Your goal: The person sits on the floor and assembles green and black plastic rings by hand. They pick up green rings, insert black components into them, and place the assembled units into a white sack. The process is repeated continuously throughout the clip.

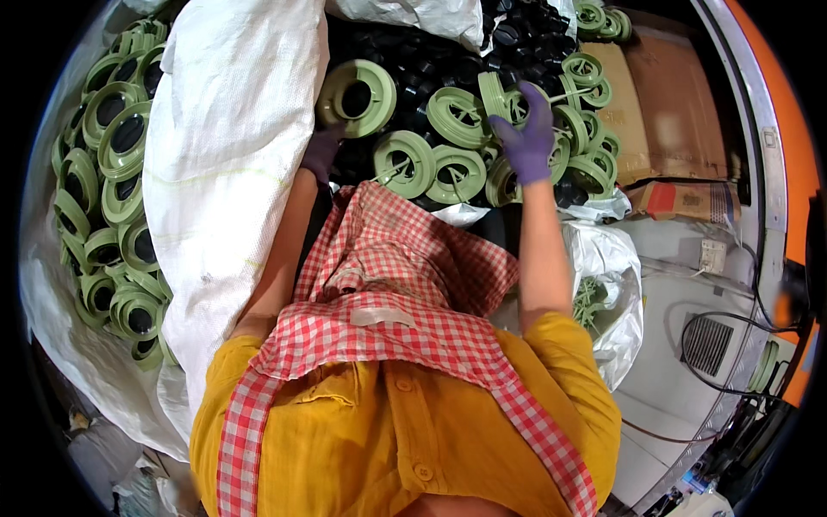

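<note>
Right grip [530, 145], purple glove: spread wide, thumb well apart from the fingers. A pale green ring seen edge-on [492, 95] lies just beside the thumb side; another ring shows in the gap between thumb and fingers. Contact likely, but a firm hold cannot be confirmed.

Left grip [320, 155], also purple-gloved: at the near edge of a large green ring [379, 95] with a dark centre. Fingers in shadow and partly hidden; cannot tell whether they are closed on it.

Positions, taken from the checked apron [388, 345]. Both grips: beyond its top end, left one toward its left side, right one toward its right. Green rings at both grips: farther out, past the same end. Nearer the apron, just beyond it: more green rings [405, 164], two with thin prongs across the middle. These rest on a pile of black caps [422, 82], also beyond the apron.

Left of the apron: white sack [228, 146], then a second heap of rings [121, 211]. Right of it: white bag [620, 284] containing thin green pieces [590, 302]. Beyond and to its right: brown cardboard [672, 103].
</note>
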The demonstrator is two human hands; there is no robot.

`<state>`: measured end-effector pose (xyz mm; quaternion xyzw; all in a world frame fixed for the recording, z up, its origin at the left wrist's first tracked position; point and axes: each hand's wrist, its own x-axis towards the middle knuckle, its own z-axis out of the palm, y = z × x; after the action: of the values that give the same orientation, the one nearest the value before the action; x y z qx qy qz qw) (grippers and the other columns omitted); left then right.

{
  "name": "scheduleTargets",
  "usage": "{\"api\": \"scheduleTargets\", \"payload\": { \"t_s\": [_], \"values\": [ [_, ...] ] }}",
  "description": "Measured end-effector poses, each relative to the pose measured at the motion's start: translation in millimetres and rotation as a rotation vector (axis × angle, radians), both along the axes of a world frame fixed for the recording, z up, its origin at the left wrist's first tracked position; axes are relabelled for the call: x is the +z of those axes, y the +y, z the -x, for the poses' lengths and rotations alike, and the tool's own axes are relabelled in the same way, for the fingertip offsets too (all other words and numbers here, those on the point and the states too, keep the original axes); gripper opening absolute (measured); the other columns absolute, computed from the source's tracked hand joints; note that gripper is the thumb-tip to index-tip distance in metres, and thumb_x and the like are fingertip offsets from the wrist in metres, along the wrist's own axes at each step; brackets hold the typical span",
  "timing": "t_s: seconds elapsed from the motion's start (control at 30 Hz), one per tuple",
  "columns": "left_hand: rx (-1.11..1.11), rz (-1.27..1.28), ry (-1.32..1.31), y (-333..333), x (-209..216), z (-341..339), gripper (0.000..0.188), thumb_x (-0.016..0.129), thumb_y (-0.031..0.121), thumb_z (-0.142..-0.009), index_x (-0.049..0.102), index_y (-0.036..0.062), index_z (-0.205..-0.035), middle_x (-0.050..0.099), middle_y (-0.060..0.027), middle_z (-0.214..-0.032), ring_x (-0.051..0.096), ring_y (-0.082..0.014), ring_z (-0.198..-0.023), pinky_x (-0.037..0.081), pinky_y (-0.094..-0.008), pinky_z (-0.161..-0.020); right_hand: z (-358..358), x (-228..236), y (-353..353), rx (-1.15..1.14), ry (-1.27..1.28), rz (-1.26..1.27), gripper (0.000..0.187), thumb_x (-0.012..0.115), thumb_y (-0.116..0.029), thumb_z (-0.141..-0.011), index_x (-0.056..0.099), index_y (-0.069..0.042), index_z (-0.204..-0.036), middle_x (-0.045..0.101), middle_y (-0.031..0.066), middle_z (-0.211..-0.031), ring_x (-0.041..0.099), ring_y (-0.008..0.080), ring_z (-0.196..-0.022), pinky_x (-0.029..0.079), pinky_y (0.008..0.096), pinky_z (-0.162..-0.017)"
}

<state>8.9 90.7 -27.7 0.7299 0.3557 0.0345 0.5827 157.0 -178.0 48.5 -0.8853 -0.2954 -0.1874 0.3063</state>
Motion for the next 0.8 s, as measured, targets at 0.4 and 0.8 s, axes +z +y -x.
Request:
{"api": "scheduleTargets", "payload": {
  "t_s": [0.4, 0.8],
  "values": [
    [-0.206, 0.438, -0.585, -108, 63, -2, 0.043, 0.062, 0.014, -0.086, 0.049, 0.0006, -0.125, 0.059, -0.0056, -0.107, 0.057, -0.0124, -0.093, 0.048, -0.0270, -0.085, 43, 58, -4, 0.248, 0.831, -0.732, 0.055, 0.066, -0.009, -0.078, 0.039, -0.004, -0.125, 0.059, 0.0109, -0.105, 0.061, 0.0155, -0.086, 0.052, 0.0268, -0.069],
    [0.133, 1.120, -0.577, -106, 39, 16, 0.034, 0.059, 0.028, -0.090, 0.054, 0.0033, -0.113, 0.061, -0.0055, -0.097, 0.060, -0.0126, -0.084, 0.050, -0.0271, -0.073, 141, -21, 54, 0.227, 0.546, -0.666, 0.042, 0.066, -0.019, -0.078, 0.048, 0.000, -0.112, 0.055, 0.0105, -0.105, 0.056, 0.0193, -0.078, 0.049, 0.0323, -0.068]
  ]
}}
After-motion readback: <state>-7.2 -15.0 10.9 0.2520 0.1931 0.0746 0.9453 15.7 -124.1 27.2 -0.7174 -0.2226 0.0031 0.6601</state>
